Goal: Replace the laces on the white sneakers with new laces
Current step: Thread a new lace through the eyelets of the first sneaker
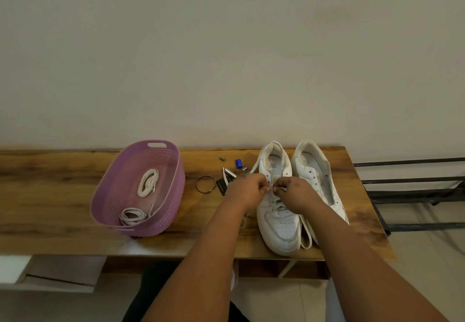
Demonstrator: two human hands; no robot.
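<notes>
Two forearms reach to the left sneaker on the worktop. Its lace is pinched by left hand and right hand, fingers curled, grips almost touching. Slack is best drawn evenly through each eyelet just beyond the grips.

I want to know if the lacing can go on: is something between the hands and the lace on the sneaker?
Nothing visible. The left hand and right hand already pinch the lace over the left sneaker. The ring and small items lie off to the side.
</notes>
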